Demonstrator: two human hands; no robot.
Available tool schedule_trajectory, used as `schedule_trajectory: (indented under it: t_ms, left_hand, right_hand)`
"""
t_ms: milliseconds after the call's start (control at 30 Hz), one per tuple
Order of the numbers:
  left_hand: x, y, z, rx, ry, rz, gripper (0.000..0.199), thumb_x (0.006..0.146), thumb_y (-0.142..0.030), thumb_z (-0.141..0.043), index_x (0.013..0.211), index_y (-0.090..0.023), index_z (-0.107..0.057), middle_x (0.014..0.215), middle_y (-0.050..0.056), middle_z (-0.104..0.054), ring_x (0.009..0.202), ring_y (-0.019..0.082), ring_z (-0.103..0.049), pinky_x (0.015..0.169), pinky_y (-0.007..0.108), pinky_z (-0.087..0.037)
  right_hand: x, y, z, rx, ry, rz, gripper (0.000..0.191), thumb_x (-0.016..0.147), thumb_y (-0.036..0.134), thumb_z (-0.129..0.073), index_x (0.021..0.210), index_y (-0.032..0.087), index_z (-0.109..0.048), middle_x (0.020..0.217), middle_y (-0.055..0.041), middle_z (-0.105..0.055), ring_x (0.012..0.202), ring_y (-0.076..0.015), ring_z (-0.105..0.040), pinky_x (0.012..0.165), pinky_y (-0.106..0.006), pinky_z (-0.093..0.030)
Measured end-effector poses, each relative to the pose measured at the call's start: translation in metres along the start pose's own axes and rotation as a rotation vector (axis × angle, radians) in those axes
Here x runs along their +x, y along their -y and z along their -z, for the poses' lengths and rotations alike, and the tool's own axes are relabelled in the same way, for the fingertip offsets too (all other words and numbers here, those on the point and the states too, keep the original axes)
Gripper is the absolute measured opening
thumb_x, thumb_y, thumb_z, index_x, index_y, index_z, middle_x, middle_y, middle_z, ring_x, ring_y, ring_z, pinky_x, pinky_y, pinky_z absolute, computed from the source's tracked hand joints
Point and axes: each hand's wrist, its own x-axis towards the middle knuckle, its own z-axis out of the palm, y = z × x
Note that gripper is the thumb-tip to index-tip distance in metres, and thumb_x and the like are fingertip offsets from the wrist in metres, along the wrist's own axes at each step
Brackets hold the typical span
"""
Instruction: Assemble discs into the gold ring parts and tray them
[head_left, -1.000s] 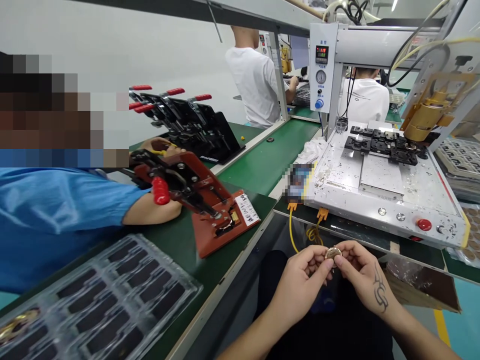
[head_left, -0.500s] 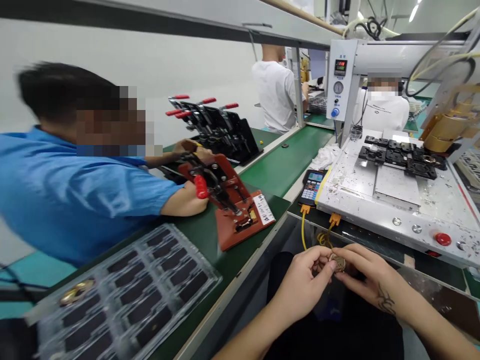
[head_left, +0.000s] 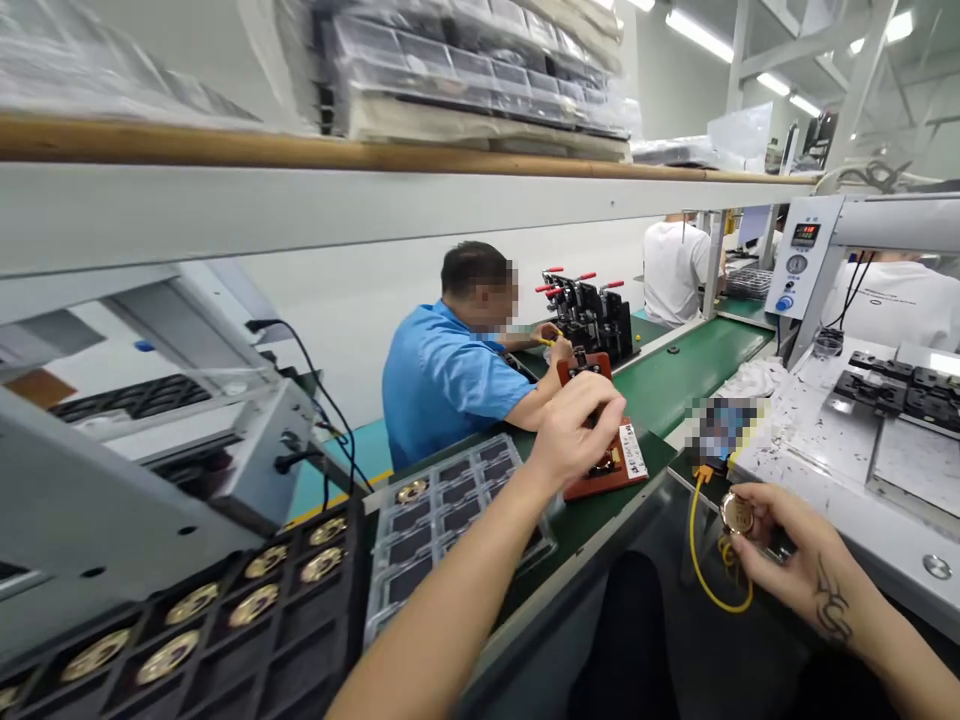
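In front of the reddish-brown toggle clamp fixture [head_left: 632, 455], my left hand [head_left: 577, 430] is raised with its fingers curled. It covers the spot of the fixture's red lever, so whatever the fingers hold is hidden. At the right, my right hand [head_left: 787, 545] pinches a small round gold-coloured watch case [head_left: 736, 513] by its edge, away from the bench. Faint markings show on its flat face. Under my left forearm lies a clear plastic tray [head_left: 442, 465] with dark compartments, and one gold ring-shaped part [head_left: 412, 491] rests in it.
A black tray [head_left: 315, 625] at the lower left carries several gold ring parts. A co-worker in blue [head_left: 450, 385] sits beyond, near a black multi-clamp fixture [head_left: 592, 315]. A white press machine [head_left: 817, 440] stands right. A yellow cable [head_left: 701, 570] hangs below. A shelf beam [head_left: 375, 205] crosses above.
My view has swung left and up. My left hand has left the watch case and moved over to the reddish-brown fixture. The watch case stays in my right hand.
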Motion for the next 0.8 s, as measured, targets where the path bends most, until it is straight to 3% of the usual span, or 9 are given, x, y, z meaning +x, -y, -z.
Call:
schedule_trajectory:
  t_ms: [67,133,233,333,433,500,600,700,800]
  left_hand:
    - [0.013,0.018,0.007,0.077,0.167,-0.058,0.054,0.103,-0.053,-0.047,0.056,-0.025,-0.048,0.059,0.003,-0.054,0.064,0.021,-0.052,0.076,0.038,-0.047]
    - [0.024,0.024,0.010,0.101,0.229,-0.064,0.060,0.103,-0.054,-0.047,0.052,-0.025,-0.035,0.052,-0.001,-0.042,0.056,0.018,-0.042,0.070,0.036,-0.044]
    - [0.054,0.021,0.015,0.015,0.046,0.012,0.058,0.105,-0.054,-0.046,0.057,-0.024,-0.039,0.056,-0.002,-0.041,0.056,0.016,-0.042,0.064,0.031,-0.041]
    - [0.097,0.029,0.027,-0.173,-0.119,0.170,0.042,0.108,-0.051,-0.046,0.078,-0.022,-0.054,0.067,-0.002,-0.052,0.062,0.015,-0.054,0.069,0.029,-0.048]
    - [0.114,0.057,0.048,-0.188,-0.120,0.374,0.026,0.108,-0.043,-0.047,0.103,-0.020,-0.059,0.090,0.003,-0.068,0.075,0.017,-0.065,0.081,0.031,-0.054]
    - [0.095,0.078,0.061,-0.064,-0.030,0.517,0.027,0.108,-0.042,-0.045,0.107,-0.021,-0.061,0.097,0.005,-0.073,0.082,0.019,-0.068,0.086,0.033,-0.054]
    - [0.030,0.099,0.067,-0.009,0.183,0.656,0.029,0.100,-0.044,-0.056,0.088,-0.020,-0.068,0.070,0.004,-0.071,0.065,0.022,-0.067,0.072,0.034,-0.055]
    - [-0.035,0.105,0.045,-0.048,0.475,0.739,0.021,0.083,-0.035,-0.073,0.070,-0.019,-0.071,0.055,0.003,-0.068,0.051,0.023,-0.065,0.057,0.033,-0.052]
    - [-0.067,0.107,0.008,-0.040,0.581,0.758,0.012,0.080,-0.029,-0.073,0.078,-0.017,-0.075,0.055,0.001,-0.068,0.052,0.022,-0.065,0.056,0.029,-0.049]
  right_hand:
    - [0.005,0.002,0.000,0.040,-0.011,-0.021,0.034,0.093,0.028,-0.068,0.126,0.026,-0.064,0.080,-0.0011,-0.066,0.067,-0.0187,-0.064,0.064,-0.032,-0.059]
    - [0.009,0.002,-0.003,0.076,-0.005,-0.033,0.034,0.093,0.028,-0.068,0.127,0.025,-0.064,0.082,-0.0017,-0.067,0.068,-0.0186,-0.064,0.064,-0.031,-0.058]
    - [0.025,0.003,-0.013,0.119,0.009,-0.034,0.035,0.094,0.030,-0.069,0.128,0.024,-0.064,0.083,-0.0013,-0.067,0.069,-0.0181,-0.064,0.065,-0.031,-0.058]
    - [0.050,0.002,-0.031,0.163,0.044,-0.050,0.034,0.093,0.030,-0.070,0.125,0.022,-0.065,0.081,-0.0001,-0.065,0.067,-0.0167,-0.062,0.062,-0.029,-0.054]
    - [0.068,-0.007,-0.050,0.216,0.105,-0.085,0.033,0.091,0.031,-0.070,0.122,0.020,-0.064,0.078,0.0013,-0.062,0.063,-0.0151,-0.058,0.058,-0.028,-0.050]
    - [0.070,-0.016,-0.060,0.245,0.136,-0.115,0.033,0.092,0.032,-0.069,0.122,0.019,-0.064,0.077,0.0020,-0.060,0.063,-0.0148,-0.056,0.058,-0.028,-0.049]
    - [0.065,-0.029,-0.072,0.268,0.171,-0.133,0.030,0.093,0.032,-0.067,0.120,0.018,-0.065,0.078,0.0014,-0.060,0.066,-0.0155,-0.057,0.061,-0.028,-0.048]
    - [0.072,-0.036,-0.091,0.265,0.193,-0.086,0.029,0.094,0.030,-0.064,0.120,0.019,-0.066,0.082,0.0003,-0.060,0.068,-0.0153,-0.055,0.064,-0.028,-0.048]
    - [0.094,-0.038,-0.116,0.254,0.202,-0.047,0.029,0.088,0.028,-0.068,0.116,0.019,-0.068,0.077,0.0023,-0.056,0.067,-0.0150,-0.052,0.064,-0.027,-0.045]
